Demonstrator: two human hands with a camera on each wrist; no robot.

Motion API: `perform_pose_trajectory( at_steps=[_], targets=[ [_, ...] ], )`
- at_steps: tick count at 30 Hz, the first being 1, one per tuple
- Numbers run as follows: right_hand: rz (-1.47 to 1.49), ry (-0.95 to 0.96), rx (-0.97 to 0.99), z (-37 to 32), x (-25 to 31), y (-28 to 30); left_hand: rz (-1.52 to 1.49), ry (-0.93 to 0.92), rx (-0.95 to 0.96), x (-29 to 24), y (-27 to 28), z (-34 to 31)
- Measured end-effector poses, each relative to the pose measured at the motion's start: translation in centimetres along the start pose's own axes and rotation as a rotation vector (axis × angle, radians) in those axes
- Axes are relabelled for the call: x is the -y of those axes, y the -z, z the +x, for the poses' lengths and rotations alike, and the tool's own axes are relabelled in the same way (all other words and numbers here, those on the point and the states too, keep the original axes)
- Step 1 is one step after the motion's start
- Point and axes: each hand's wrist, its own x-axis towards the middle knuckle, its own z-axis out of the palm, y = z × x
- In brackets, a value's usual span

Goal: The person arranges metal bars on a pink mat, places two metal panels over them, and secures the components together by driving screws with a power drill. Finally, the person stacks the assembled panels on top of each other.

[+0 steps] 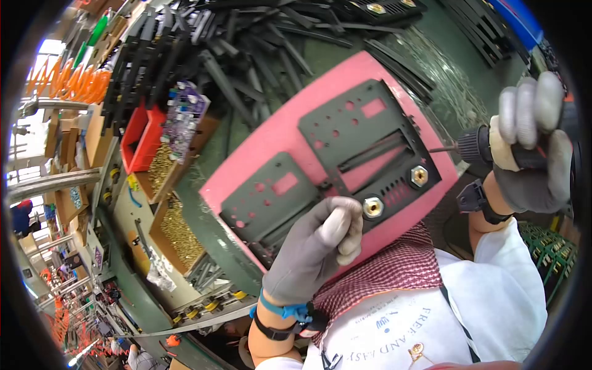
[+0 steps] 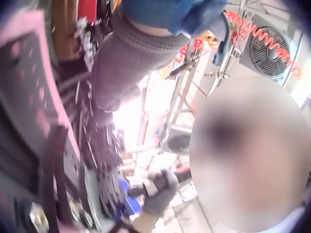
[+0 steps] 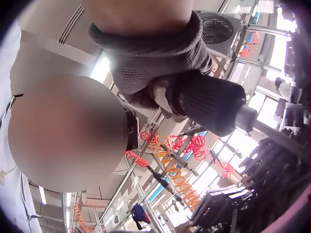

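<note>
Two black metal plates with round holes and cut-outs lie on a pink pad in the head view. On the larger plate, two brass fittings with hex nuts sit along the near edge. My gloved left hand is over the near side of the plates, fingers curled in, with nothing visible in them. My gloved right hand grips a black power screwdriver at the pad's right side. Its long bit points left at the larger plate's edge. The smaller plate lies partly behind the left hand.
Piled black strips cover the table's far side. At left stand a red bin and cardboard boxes of small brass-coloured parts. A blue bin is at the far right. Coiled red hoses hang overhead in the right wrist view.
</note>
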Motion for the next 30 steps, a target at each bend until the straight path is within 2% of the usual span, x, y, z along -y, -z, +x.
perform_pose_trajectory(
  at_steps=[1, 3, 7, 8, 11, 12, 14, 15, 16, 17, 18, 20, 21, 22, 23, 24, 27, 30],
  targets=[
    [0.125, -0.159, 0.115, 0.1, 1.1, 0.5, -0.009, 0.01, 0.008, 0.5, -0.1, 1.0],
    [-0.879, -0.304, 0.534, -0.8, 4.4, 8.1, 0.063, 0.002, 0.084, 1.5, -0.3, 2.6],
    [-0.829, -0.305, 0.536, -0.7, 3.7, 5.8, 0.065, -0.099, 0.118, 2.2, -1.5, 4.2],
    [-0.809, -0.302, 0.535, -1.9, 4.7, 7.7, 0.055, -0.121, 0.093, 2.6, -1.9, 4.4],
    [-0.742, -0.278, 0.53, -2.8, 5.1, 8.4, 0.04, -0.115, 0.136, 3.0, -0.9, 4.7],
    [-0.713, -0.269, 0.528, -3.1, 5.0, 8.8, 0.128, -0.151, 0.07, 3.1, -1.4, 4.7],
    [-0.637, -0.242, 0.525, -2.7, 3.1, 5.0, 0.163, -0.156, 0.081, 2.9, -1.2, 4.4],
    [-0.598, -0.232, 0.52, -5.3, 4.5, 11.3, 0.185, -0.145, 0.106, 2.9, -1.1, 4.1],
    [-0.561, -0.227, 0.513, -5.5, 3.9, 11.0, 0.236, -0.167, 0.073, 2.6, -1.6, 4.0],
    [-0.53, -0.227, 0.508, -6.3, 4.0, 14.4, 0.241, -0.163, 0.06, 2.8, -1.3, 3.8],
    [-0.511, -0.225, 0.507, -3.6, 1.9, 7.9, 0.235, -0.205, 0.056, 3.0, -1.0, 4.0],
    [-0.493, -0.22, 0.512, -3.1, 1.9, 5.1, 0.188, -0.222, 0.038, 3.2, -1.0, 4.0],
    [-0.487, -0.221, 0.519, -1.1, 0.5, 0.4, 0.177, -0.225, 0.045, 3.2, -1.1, 4.1],
    [-0.481, -0.222, 0.528, -1.5, 1.0, 1.5, 0.134, -0.22, 0.035, 3.2, -1.3, 4.3],
    [-0.474, -0.222, 0.537, 0.1, -0.3, -1.9, 0.092, -0.215, 0.025, 3.2, -1.4, 4.5],
    [-0.466, -0.222, 0.545, 0.2, -0.2, -2.2, 0.039, -0.217, -0.009, 2.9, -1.8, 4.4],
    [-0.435, -0.218, 0.566, 0.3, -0.2, -2.9, -0.03, -0.17, 0.076, 2.9, -1.0, 4.2],
    [-0.393, -0.215, 0.584, 0.5, 0.3, -2.0, 0.09, -0.179, 0.043, 2.9, -1.3, 3.9]
  ],
)
